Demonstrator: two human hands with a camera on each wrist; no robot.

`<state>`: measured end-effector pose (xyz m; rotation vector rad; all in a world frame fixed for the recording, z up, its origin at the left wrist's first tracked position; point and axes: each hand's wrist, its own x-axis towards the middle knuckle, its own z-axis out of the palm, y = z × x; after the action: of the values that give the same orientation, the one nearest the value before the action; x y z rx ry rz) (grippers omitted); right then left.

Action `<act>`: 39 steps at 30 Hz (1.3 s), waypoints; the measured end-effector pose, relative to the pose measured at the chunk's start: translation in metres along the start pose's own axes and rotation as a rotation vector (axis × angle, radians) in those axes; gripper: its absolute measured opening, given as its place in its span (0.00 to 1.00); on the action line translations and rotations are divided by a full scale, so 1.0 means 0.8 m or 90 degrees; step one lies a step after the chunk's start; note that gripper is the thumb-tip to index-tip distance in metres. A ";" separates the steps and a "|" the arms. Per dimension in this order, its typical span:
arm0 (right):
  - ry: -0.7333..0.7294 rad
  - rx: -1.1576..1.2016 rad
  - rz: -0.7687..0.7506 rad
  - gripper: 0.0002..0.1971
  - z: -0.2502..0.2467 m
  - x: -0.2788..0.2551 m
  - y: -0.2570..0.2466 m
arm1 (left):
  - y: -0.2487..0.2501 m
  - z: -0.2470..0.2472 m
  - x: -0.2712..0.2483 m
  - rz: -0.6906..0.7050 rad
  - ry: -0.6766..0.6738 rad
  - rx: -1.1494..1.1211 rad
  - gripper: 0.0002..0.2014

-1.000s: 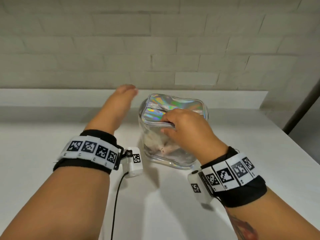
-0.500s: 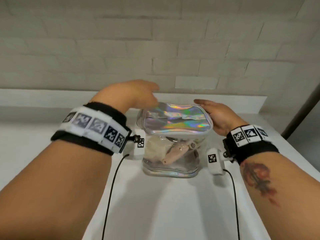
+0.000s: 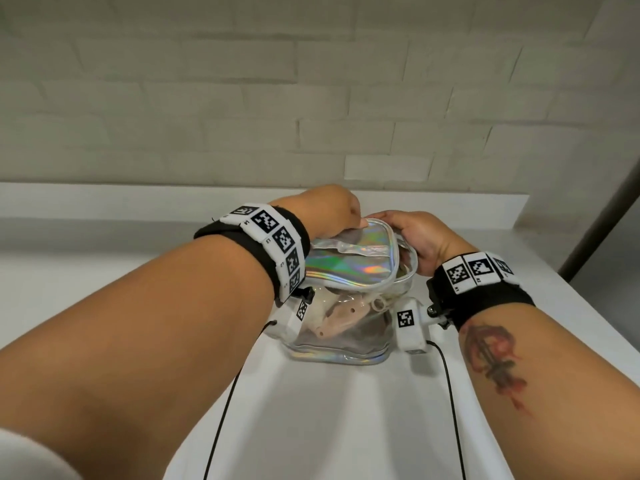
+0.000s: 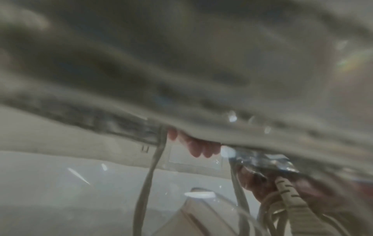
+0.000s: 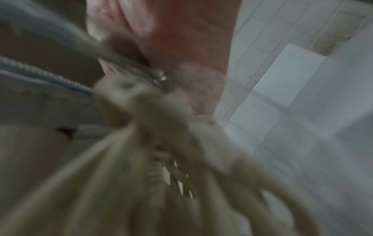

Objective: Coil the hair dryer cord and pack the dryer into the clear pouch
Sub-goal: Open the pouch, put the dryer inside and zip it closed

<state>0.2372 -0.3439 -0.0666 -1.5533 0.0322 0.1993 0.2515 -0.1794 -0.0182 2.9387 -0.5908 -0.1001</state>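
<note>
Step in hand, by my reading: closing the zip of the clear pouch [image 3: 341, 327], which stands on the white worktop [image 3: 311, 410] with the hair dryer [image 3: 341, 315] already inside, pinkish body visible through the front wall, coiled cord [image 5: 161, 167] bunched near the right end.

Left hand [image 3: 323, 211] sits at the far left corner of the lid [image 3: 349, 263], fingers curled down on its rim; whether it pinches the zip pull cannot be told. Right hand [image 3: 417, 237] clamps the far right corner, thumb over the zip track [image 3: 403, 271].

To do it well: hold the right corner steady as an anchor, keep the lid flat, tuck cord loops below the track before the slider passes. The near right side still gapes, so snagging there looks likely.

Materials: pouch walls soft, glossy transparent vinyl, creasing easily; lid iridescent holographic film, rounded-rectangle; zip tape pale, ribbed. Cord beige, smooth, springy-looking.
</note>
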 end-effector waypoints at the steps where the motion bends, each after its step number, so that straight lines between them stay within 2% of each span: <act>1: -0.011 -0.003 -0.005 0.13 0.001 -0.001 0.000 | -0.003 0.001 0.000 0.002 0.011 -0.022 0.17; 3: -0.023 -0.011 -0.024 0.11 -0.001 -0.001 0.000 | -0.005 0.004 0.000 0.009 0.026 -0.054 0.15; 6: 0.009 -0.048 -0.060 0.05 -0.006 -0.001 -0.001 | -0.004 0.009 0.000 0.014 0.033 -0.069 0.14; 12: 0.088 -0.165 -0.154 0.07 -0.013 -0.004 -0.003 | -0.008 0.011 -0.001 0.025 0.039 -0.067 0.14; 15: 0.138 -0.217 -0.201 0.06 -0.022 -0.015 -0.004 | -0.018 0.009 -0.003 -0.002 0.055 -0.070 0.13; 20: 0.185 -0.318 -0.265 0.06 -0.019 -0.038 -0.001 | -0.022 0.005 0.004 -0.067 0.061 -0.023 0.20; 23: 0.172 -0.330 -0.268 0.06 -0.011 -0.058 -0.001 | -0.035 0.003 0.014 -0.128 0.060 0.023 0.22; 25: 0.132 -0.322 -0.273 0.06 -0.001 -0.072 -0.002 | -0.050 0.004 0.021 -0.164 0.063 0.040 0.24; 29: 0.037 -0.380 -0.274 0.08 0.024 -0.090 0.000 | -0.052 0.009 0.024 -0.190 0.064 0.074 0.23; 31: 0.035 -0.346 -0.270 0.09 0.030 -0.091 0.002 | -0.047 0.007 0.022 -0.190 0.064 0.072 0.21; 33: 0.079 -0.289 -0.267 0.10 0.030 -0.088 0.004 | -0.041 0.004 0.018 -0.121 0.092 0.020 0.20; 34: 0.105 -0.266 -0.269 0.10 0.030 -0.087 0.004 | -0.035 0.001 0.012 -0.049 0.093 -0.023 0.22; 37: 0.146 -0.226 -0.276 0.08 0.033 -0.087 0.002 | -0.006 -0.010 -0.011 0.168 -0.015 -0.058 0.22; 39: 0.161 -0.219 -0.285 0.08 0.037 -0.087 0.001 | 0.006 -0.008 -0.016 0.226 -0.051 -0.037 0.14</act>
<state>0.1653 -0.3218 -0.0570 -1.8764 -0.1588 -0.3636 0.2387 -0.1784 -0.0104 2.7334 -1.0889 -0.1916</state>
